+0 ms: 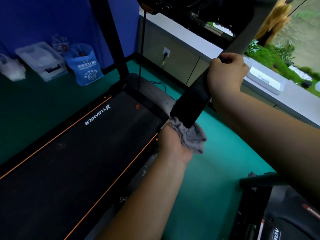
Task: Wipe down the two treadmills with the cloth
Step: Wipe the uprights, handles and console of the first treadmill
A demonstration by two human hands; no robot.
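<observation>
Grey nubbly cloth [192,135], bunched and creased: gripped in the left hand [173,144], fingers curled round it, and pressed against the lower end of a black foam-padded handrail [190,101].

Right hand [226,73]: closed round the same handrail higher up, where the matte foam gives way to a smoother grey bar. It seems to be steadying the rail.

First treadmill, black rubber running belt [78,161]: matte and finely textured, edged by two thin orange lines, with white lettering near the front. It stands on the green floor [216,161], front end toward the far edge by the blue wall.

Second treadmill, black frame with a red-and-white label [277,213]: only a corner shows, at the near right edge of the floor. Neither hand is on it.

Progress, as I judge it: the work is at the first machine's right handrail. Whether its belt, side rails or console have been wiped cannot be told, as no wet streaks show. The second machine looks entirely left to do, so the task is likely under half done.

Also present: a blue printed plastic bag [86,68] and a clear lidded plastic box [41,61], both at the far edge of the floor.
</observation>
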